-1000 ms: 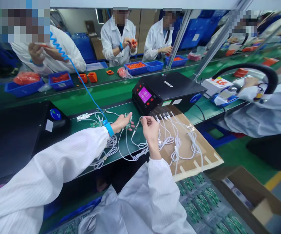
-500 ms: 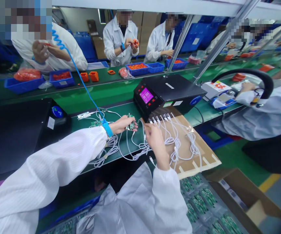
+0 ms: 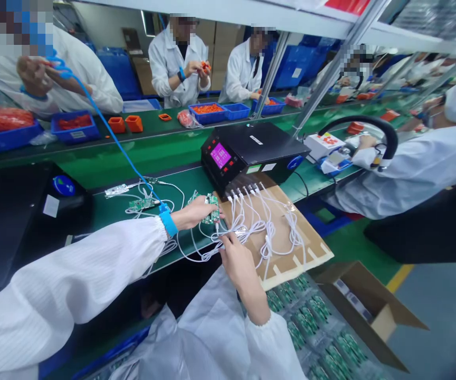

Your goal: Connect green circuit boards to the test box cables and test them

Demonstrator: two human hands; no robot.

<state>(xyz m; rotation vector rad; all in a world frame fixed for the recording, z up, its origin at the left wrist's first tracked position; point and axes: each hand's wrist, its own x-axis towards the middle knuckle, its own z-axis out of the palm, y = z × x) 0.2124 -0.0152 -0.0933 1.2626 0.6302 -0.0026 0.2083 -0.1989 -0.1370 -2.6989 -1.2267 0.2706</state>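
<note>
My left hand [image 3: 198, 212], with a blue wrist strap [image 3: 168, 220], grips a green circuit board [image 3: 212, 207] between thumb and fingers. A white plug [image 3: 217, 228] sits at the board's lower edge. Just below it, my right hand [image 3: 236, 259] has thumb and forefinger pinched on the white cable [image 3: 220, 238]; the fingertips partly hide it. To the left, another circuit board [image 3: 143, 204] lies on the green bench among white cables. More white cables [image 3: 269, 232] run from the front of a black tester [image 3: 252, 145] with a lit purple screen.
A cardboard sheet [image 3: 313, 252] lies under the cables on the right. Trays of circuit boards [image 3: 307, 319] and a cardboard box [image 3: 364, 301] stand below. A second black unit [image 3: 22, 211] is at left. Blue bins [image 3: 75, 126] line the far bench, where co-workers [image 3: 178, 58] handle orange parts.
My right hand has moved from near the tester's plugs down towards me, below the board. The board in my left hand is now turned more upright. The view has swung right.
</note>
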